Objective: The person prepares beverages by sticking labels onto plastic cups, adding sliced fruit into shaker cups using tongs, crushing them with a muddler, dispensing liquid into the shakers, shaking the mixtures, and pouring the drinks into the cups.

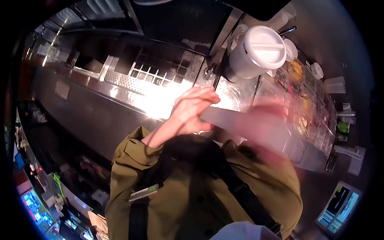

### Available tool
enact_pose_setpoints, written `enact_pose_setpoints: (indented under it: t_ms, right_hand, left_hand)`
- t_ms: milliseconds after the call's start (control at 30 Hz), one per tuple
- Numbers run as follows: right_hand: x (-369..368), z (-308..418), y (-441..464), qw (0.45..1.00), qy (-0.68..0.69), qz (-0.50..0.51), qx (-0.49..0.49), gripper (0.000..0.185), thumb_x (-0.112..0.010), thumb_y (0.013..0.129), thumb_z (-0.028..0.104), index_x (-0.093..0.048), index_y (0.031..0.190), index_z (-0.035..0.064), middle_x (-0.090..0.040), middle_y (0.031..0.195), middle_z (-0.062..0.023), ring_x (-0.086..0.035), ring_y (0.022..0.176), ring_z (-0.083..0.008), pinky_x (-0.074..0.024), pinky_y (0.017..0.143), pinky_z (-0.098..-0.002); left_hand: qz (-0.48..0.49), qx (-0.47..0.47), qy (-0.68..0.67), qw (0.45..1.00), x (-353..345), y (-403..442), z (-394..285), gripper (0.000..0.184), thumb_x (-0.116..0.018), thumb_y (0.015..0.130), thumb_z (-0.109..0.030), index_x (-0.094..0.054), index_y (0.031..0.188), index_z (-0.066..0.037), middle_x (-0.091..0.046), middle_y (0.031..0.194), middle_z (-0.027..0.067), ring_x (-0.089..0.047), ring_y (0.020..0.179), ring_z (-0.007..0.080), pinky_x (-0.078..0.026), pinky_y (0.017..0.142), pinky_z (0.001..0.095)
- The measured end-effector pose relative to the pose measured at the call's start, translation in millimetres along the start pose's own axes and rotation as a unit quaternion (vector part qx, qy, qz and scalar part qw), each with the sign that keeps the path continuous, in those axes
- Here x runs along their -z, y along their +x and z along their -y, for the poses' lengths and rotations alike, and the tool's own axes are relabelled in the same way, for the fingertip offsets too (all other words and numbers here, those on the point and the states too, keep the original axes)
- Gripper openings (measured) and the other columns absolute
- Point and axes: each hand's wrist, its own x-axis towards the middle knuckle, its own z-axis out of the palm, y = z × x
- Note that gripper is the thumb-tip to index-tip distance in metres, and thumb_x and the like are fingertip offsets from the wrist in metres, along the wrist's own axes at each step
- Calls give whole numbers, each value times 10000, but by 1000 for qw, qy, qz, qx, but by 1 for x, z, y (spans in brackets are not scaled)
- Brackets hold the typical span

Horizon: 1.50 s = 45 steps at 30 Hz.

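Spreading wide mid-frame, the left hand (190, 110) is by a pale item (246, 125); the right hand (273, 109), centre-right, is too blurred to tell.

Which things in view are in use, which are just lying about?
Apparently in use:
- left hand, at the container's narrow end
- right hand, blurred, at the container
- translucent container, blurred

Apparently just there:
- white lidded bucket
- yellow food
- metal tap
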Motion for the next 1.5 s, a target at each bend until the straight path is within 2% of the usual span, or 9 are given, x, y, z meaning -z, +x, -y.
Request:
enact_pose_setpoints:
  t_ms: [33,167,433,533,567,1000,1400,1433,1500]
  right_hand:
    - [0,1,-2,1000,-1,-1,-2,431,-729,634,336,-501,830,27,-604,789,-28,-583,686,-98,-443,623,-193]
    - [5,4,-4,1000,1,-9,-7,416,-726,634,316,-501,830,26,-603,784,-32,-581,680,-102,-443,617,-197]
    - [9,2,-9,1000,5,-9,-6,386,-720,636,278,-501,829,25,-599,775,-41,-578,668,-112,-442,606,-206]
    - [9,0,-10,1000,5,-10,-5,375,-718,636,264,-501,828,25,-598,771,-44,-576,664,-115,-442,602,-209]
    - [8,-2,-10,1000,1,-7,-5,372,-717,637,259,-501,828,25,-597,770,-45,-576,662,-116,-442,601,-210]
    - [9,2,-15,1000,2,-14,-4,328,-707,639,197,-501,827,23,-592,755,-59,-570,643,-131,-442,583,-224]
    - [6,3,-9,1000,5,-16,0,294,-698,641,140,-501,825,22,-586,741,-71,-565,625,-145,-441,566,-237]
    - [3,1,-9,1000,4,-17,-1,291,-697,642,135,-501,825,22,-586,740,-72,-565,624,-146,-441,565,-238]
    - [-2,-4,-10,1000,1,-20,-4,286,-696,642,125,-502,825,21,-585,737,-75,-564,621,-149,-441,562,-240]
  left_hand:
    - [-11,4,-109,994,2,-1,4,436,-718,561,-257,-611,949,-88,-616,1030,40,-524,1109,212,-375,958,367]
    - [-36,8,-24,999,1,-2,-5,464,-710,551,-231,-598,976,-85,-616,1019,43,-519,1118,199,-379,953,347]
    - [-18,4,-30,999,-1,1,-6,472,-708,554,-239,-596,981,-73,-606,1041,42,-525,1112,189,-382,954,352]
    - [-19,0,-24,1000,-4,1,-5,530,-697,532,-285,-599,1008,-74,-607,1048,64,-525,1118,239,-393,939,416]
    - [-32,10,-24,999,0,3,-8,468,-719,544,-236,-596,962,-64,-607,1007,46,-535,1094,202,-405,927,359]
    - [-35,-7,-24,999,-1,0,-7,497,-726,566,-208,-566,1009,-48,-597,1017,98,-527,1090,263,-386,923,384]
    - [-50,14,-30,998,1,0,-11,454,-722,555,-197,-574,960,-57,-604,992,75,-555,1038,247,-406,902,363]
    - [-101,-9,-62,993,2,-3,-10,453,-723,550,-213,-578,949,-55,-607,999,68,-552,1042,242,-406,901,354]
    - [-61,8,-38,997,5,-5,-9,463,-726,547,-219,-582,954,-54,-612,995,72,-553,1038,238,-408,896,353]
